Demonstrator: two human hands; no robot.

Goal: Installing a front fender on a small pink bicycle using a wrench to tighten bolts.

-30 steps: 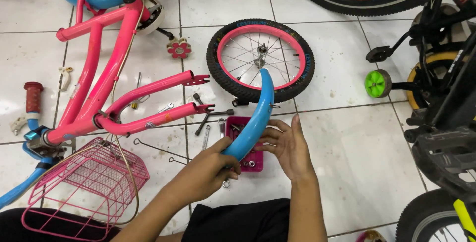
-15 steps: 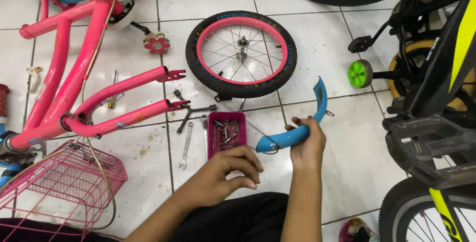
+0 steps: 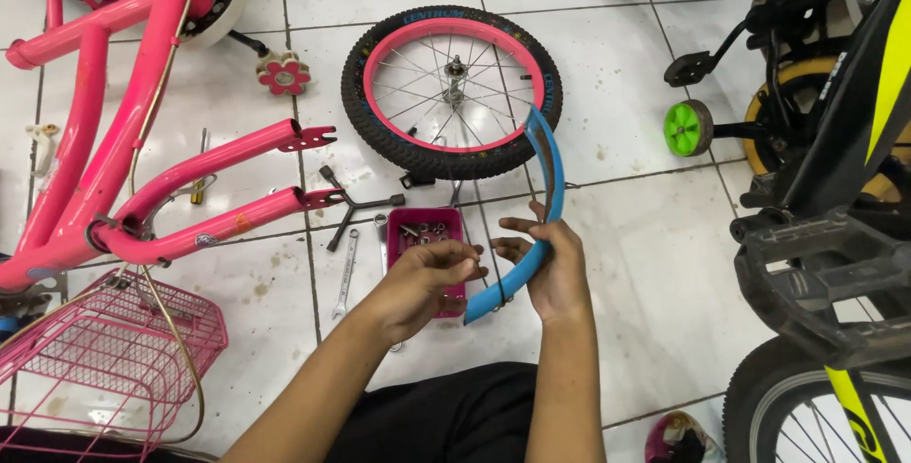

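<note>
Right hand (image 3: 555, 268) gripping a curved blue mudguard (image 3: 541, 226), fingers wrapping its middle from behind, thumb side toward the camera. Mudguard standing roughly upright and arching, upper end reaching over the lower rim of the small wheel (image 3: 452, 91), lower end pointing down toward the lap. Left hand (image 3: 427, 278) hovering just beside the mudguard's lower half, fingertips pinching together, apparently closing on some small item too tiny to identify. Left hand partly covering a small magenta parts tray (image 3: 425, 231) sitting on the tiled floor (image 3: 626, 235), tray holding loose nuts and bolts. Wheel lying flat on the floor beyond the tray, black tyre, pink rim, silver spokes. Y-shaped socket wrench (image 3: 349, 205) lying just left of the tray, a flat spanner (image 3: 345, 273) lying below it. Pink bicycle frame (image 3: 142, 178) lying to the left, rear fork ends pointing toward the wrench. Pink wire basket (image 3: 95, 359) resting at lower left, touching the frame's lower part. Flower-shaped pink pedal (image 3: 284, 73) lying near the frame's upper tube. Black and yellow bicycle (image 3: 835, 188) standing at the right edge, green training wheel (image 3: 688, 127) showing beside it, well apart from both hands. Dark-clothed lap showing at bottom centre.
</note>
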